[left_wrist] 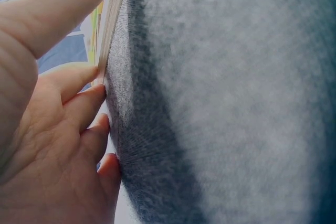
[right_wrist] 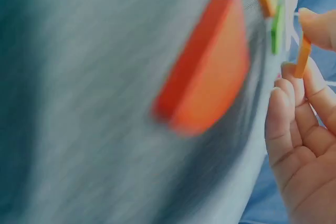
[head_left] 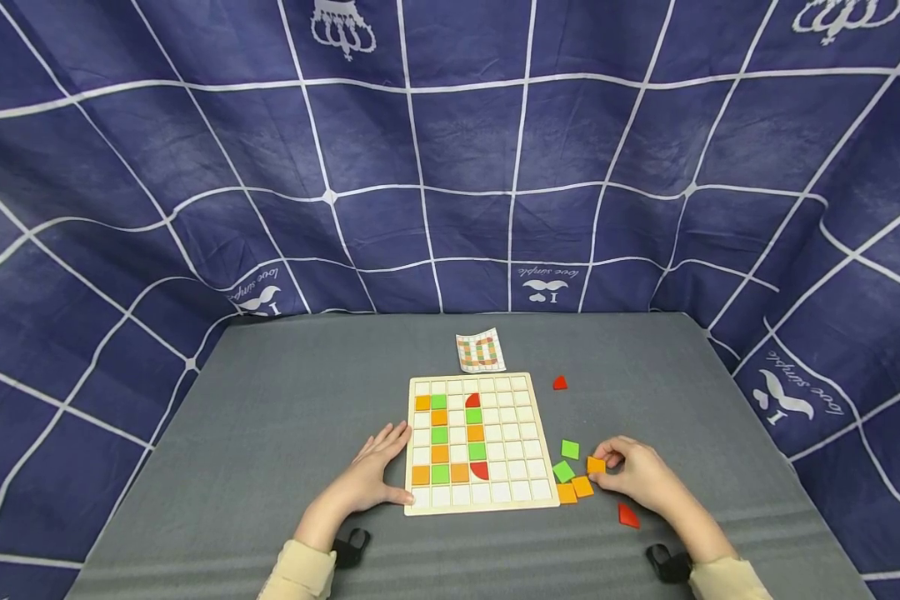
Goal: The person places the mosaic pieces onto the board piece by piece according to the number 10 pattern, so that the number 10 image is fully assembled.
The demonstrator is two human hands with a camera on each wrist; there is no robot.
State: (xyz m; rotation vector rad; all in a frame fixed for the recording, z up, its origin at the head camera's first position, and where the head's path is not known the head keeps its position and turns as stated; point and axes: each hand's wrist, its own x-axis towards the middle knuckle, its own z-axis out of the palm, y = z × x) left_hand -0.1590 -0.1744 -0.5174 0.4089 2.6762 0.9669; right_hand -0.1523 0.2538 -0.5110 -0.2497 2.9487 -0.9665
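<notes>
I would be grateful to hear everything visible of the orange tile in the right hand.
The orange tile is a thin, plain square; its material is unclear. The right hand pinches it, right of the board and near other loose tiles in the head view. The right wrist view shows it nearly edge-on.

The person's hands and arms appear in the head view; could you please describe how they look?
The left hand and right hand wear no gloves. The left sleeve and right sleeve are pale beige, ending short of the wrists. A left black fitting and right black fitting show beside the forearms; their attachment is unclear.
</notes>
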